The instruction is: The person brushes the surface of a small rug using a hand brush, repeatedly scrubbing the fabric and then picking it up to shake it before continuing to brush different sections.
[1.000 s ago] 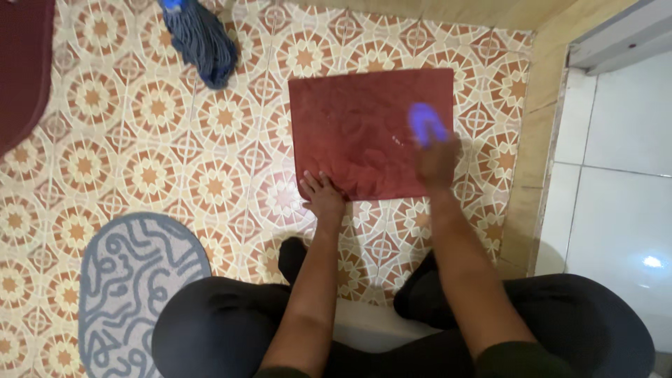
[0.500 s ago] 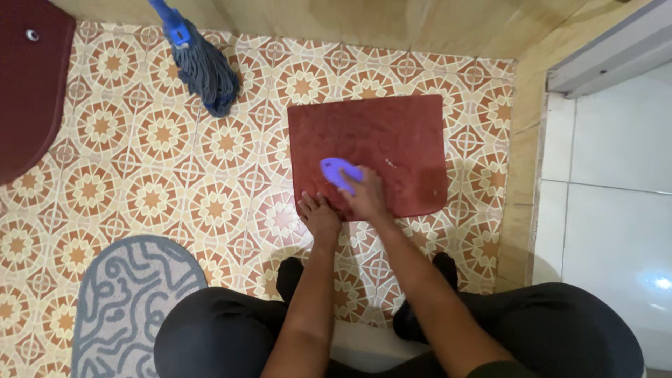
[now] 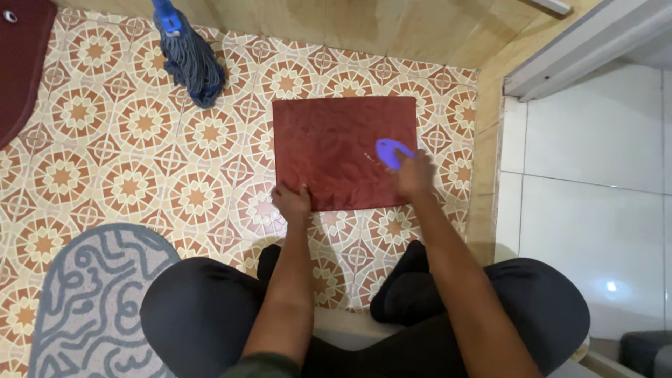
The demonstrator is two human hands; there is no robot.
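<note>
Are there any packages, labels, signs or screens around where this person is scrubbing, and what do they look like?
None in view: only a red mat, a blue brush in the right hand, the left hand on the mat's edge, a blue mop and a grey rug.

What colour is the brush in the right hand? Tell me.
Blue-purple. The brush, held by the right hand on the dark red mat, shows best in the head view.

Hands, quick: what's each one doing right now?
Left hand: pressed on the near-left corner of the red mat; grip cannot be told.
Right hand: closed on the blue brush.
</note>
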